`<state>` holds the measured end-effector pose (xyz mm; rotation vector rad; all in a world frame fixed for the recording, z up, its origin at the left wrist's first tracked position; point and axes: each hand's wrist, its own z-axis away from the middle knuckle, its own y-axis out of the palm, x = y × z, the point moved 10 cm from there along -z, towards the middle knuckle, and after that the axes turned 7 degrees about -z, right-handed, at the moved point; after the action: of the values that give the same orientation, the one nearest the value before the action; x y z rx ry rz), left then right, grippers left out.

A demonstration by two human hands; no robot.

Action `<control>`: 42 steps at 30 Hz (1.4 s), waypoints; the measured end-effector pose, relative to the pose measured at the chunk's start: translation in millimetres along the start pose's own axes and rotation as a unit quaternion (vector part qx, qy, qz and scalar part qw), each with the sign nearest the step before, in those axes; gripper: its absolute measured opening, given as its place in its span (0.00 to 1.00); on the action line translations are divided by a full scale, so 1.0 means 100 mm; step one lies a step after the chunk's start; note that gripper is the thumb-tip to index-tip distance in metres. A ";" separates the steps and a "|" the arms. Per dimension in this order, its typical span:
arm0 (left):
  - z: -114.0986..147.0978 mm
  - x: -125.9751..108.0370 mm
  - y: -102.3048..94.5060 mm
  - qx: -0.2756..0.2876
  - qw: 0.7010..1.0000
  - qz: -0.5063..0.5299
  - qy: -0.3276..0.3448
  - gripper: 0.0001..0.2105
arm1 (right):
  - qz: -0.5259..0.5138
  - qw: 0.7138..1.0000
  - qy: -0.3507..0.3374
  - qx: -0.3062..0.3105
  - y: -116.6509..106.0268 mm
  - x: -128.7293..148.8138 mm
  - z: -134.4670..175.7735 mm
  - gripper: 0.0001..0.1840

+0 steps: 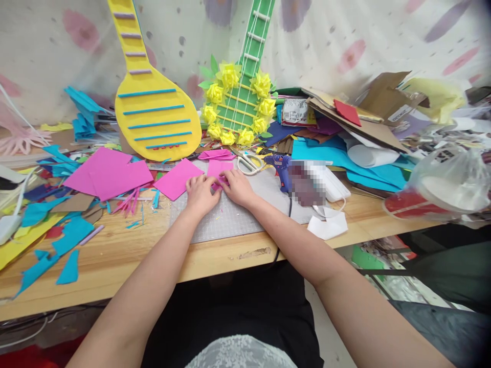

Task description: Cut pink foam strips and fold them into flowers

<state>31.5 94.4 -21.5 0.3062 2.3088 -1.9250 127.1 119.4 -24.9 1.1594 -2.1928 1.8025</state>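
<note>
Over the grey gridded cutting mat (230, 225), both my hands are closed on a small piece of pink paper (219, 166). My left hand (201, 194) has its fingers bent at the paper's near left edge. From the other side, my right hand (237, 188) presses fingertips and thumb on the same paper, close to the left thumb. A larger pink sheet (179, 179) lies beside my left hand, partly on the mat. Just beyond the paper is a folded pink strip (217, 154). White-handled scissors (250, 164) rest right of it.
A blue glue gun (282, 168) with a cord lies right of the mat. A yellow paper instrument (157, 112) and a green one (241, 107) with yellow flowers lean at the back. Blue scraps (74, 232) litter the left; cardboard (356, 120) is piled right.
</note>
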 end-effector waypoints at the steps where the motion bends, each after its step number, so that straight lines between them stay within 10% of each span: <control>1: 0.00 0.01 0.01 0.000 1.000 -0.001 -0.004 0.11 | 0.002 1.000 -0.004 -0.001 0.01 0.00 0.00 0.13; 28: 0.01 0.00 0.00 0.006 1.000 0.005 -0.015 0.09 | -0.057 0.993 0.052 -0.084 -0.20 -0.36 0.01 0.18; 42: -0.02 -0.08 -0.03 -0.023 0.999 -0.035 -0.021 0.11 | -0.058 0.998 -0.002 -0.010 -0.05 -0.11 0.04 0.15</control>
<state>38.5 95.1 -16.9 0.1812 2.3619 -1.8869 138.7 121.4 -27.5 1.2587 -2.0945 1.7296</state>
